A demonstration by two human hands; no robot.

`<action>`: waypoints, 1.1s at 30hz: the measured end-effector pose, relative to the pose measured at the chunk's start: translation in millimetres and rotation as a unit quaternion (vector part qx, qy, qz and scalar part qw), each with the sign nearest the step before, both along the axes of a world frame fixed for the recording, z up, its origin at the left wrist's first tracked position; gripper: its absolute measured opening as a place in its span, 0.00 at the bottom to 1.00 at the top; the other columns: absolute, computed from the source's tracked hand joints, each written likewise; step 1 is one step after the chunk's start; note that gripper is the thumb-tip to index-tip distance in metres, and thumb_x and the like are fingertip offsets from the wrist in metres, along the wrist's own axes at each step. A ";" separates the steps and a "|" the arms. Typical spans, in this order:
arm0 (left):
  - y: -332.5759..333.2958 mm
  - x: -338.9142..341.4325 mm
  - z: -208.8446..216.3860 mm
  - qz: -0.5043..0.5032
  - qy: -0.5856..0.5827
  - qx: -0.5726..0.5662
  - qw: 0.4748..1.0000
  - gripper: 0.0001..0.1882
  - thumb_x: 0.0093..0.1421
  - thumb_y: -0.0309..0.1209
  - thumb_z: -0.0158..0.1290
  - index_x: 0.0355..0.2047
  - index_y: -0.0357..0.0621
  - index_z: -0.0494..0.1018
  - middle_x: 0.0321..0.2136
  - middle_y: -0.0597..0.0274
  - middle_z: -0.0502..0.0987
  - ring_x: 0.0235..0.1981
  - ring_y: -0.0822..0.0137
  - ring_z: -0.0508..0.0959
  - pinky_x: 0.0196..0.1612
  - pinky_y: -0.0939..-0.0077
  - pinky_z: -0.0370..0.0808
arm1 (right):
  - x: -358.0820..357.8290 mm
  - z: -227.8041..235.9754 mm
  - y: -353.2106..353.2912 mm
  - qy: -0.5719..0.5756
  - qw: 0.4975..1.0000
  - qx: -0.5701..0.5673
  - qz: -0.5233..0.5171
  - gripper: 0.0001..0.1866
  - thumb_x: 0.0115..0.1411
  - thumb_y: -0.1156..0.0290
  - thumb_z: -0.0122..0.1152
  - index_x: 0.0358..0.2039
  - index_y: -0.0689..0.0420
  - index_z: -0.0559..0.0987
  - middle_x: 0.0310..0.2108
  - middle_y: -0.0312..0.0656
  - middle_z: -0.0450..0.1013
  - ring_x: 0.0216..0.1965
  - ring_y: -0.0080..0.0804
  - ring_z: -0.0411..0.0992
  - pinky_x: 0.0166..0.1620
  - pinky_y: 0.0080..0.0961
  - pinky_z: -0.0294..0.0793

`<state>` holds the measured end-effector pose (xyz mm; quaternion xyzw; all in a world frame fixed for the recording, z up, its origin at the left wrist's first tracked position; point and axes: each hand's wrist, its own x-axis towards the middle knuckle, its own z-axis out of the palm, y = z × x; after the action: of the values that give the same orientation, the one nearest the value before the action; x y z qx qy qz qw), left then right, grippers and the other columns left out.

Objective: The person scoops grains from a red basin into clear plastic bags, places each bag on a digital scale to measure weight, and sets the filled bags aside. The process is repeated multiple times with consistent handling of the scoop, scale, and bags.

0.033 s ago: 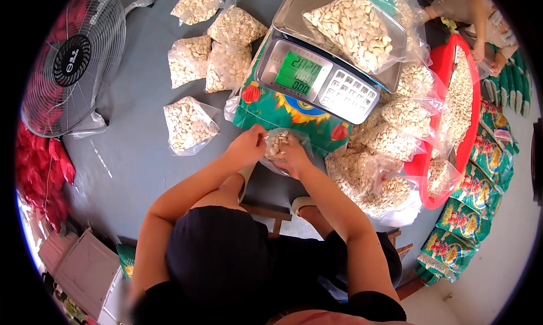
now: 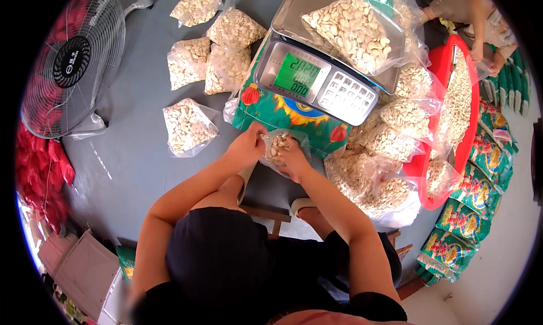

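With left hand (image 2: 247,146), pinching the edge of one bag of pale seeds (image 2: 276,146), near one scale (image 2: 317,81); with right hand (image 2: 294,161), grasping the bag's side, fingers curled, forearms (image 2: 195,181) slanted inward. Leftward, five filled bags (image 2: 189,126) and one fan (image 2: 71,61).
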<state>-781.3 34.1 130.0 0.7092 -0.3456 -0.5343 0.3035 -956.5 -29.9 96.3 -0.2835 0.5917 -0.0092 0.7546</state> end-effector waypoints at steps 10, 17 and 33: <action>-10.6 -2.9 26.4 -0.098 -0.023 -0.136 0.986 0.14 0.53 0.18 0.44 0.26 0.47 0.80 0.28 0.55 0.77 0.32 0.54 0.77 0.36 0.64 0.74 | -50.3 65.3 -0.7 0.094 0.993 -0.064 0.006 0.41 0.59 0.70 0.56 0.69 0.58 0.46 0.63 0.49 0.57 0.61 0.37 0.61 0.60 0.29 0.60; 0.8 -9.2 11.7 -0.110 -0.061 -0.088 0.988 0.09 0.56 0.29 0.52 0.32 0.45 0.81 0.29 0.54 0.77 0.31 0.54 0.78 0.35 0.66 0.74 | -42.0 211.4 -117.8 0.025 0.701 -0.665 0.255 0.11 0.59 0.77 0.56 0.43 0.57 0.78 0.42 0.45 0.74 0.41 0.36 0.75 0.43 0.30 0.74; 0.9 -4.1 4.6 -0.233 -0.081 -0.074 0.966 0.15 0.61 0.40 0.51 0.28 0.41 0.78 0.30 0.50 0.76 0.34 0.48 0.76 0.37 0.57 0.72 | 50.7 192.2 -295.3 0.224 0.471 -0.661 0.540 0.46 0.48 0.69 0.67 0.66 0.54 0.56 0.62 0.55 0.60 0.62 0.50 0.59 0.63 0.35 0.61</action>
<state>-785.4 35.0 134.6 0.6254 -0.5634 -0.5040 0.1933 -905.8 -325.3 288.6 -0.9535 0.2888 0.0756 0.0405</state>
